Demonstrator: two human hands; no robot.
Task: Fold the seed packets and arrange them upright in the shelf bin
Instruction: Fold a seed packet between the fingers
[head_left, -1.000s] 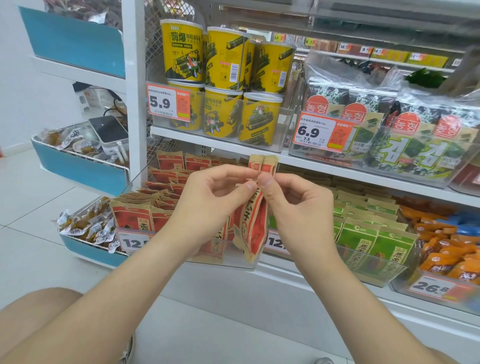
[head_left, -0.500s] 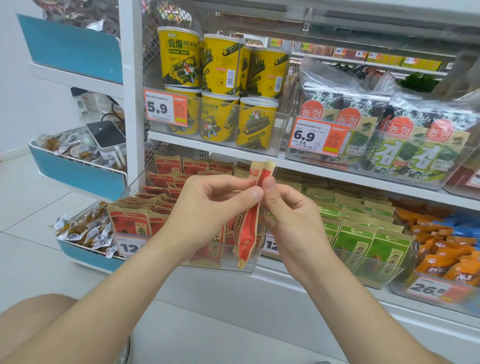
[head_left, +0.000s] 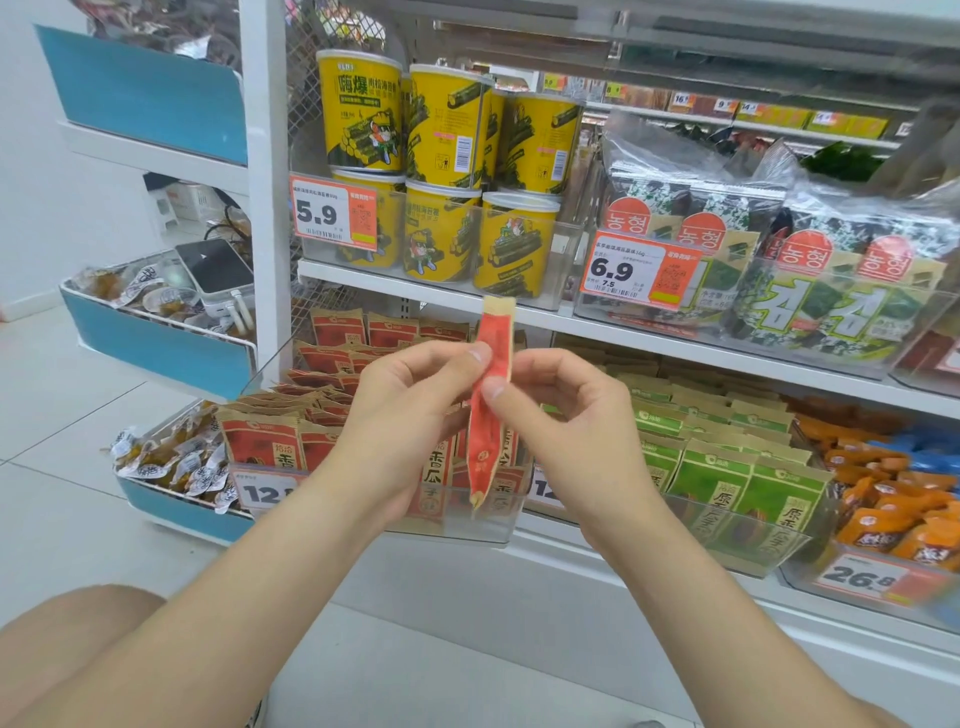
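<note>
Seed packet (head_left: 491, 415), red and creased into a narrow strip, hangs upright in the air in front of the clear shelf bin (head_left: 467, 530) on the lower shelf. The left hand (head_left: 410, 410) pinches its upper part from one side, and the right hand (head_left: 566, 415) pinches it just below from the other. Behind them the bin holds rows of matching red packets (head_left: 260, 436), and green packets (head_left: 727, 478) fill the neighbouring bin to the right.

Held packet (head_left: 491, 395): centre of frame, upright, pinched between left hand (head_left: 415, 415) and right hand (head_left: 566, 415), in front of the shelf bin (head_left: 447, 530).
Shelf bin: lower shelf, centre-left; packets (head_left: 260, 436) stand inside.
Canisters (head_left: 441, 156): upper shelf, above the bin.
Seaweed packs (head_left: 779, 270): right of canisters.
Side basket (head_left: 156, 348): left edge.
</note>
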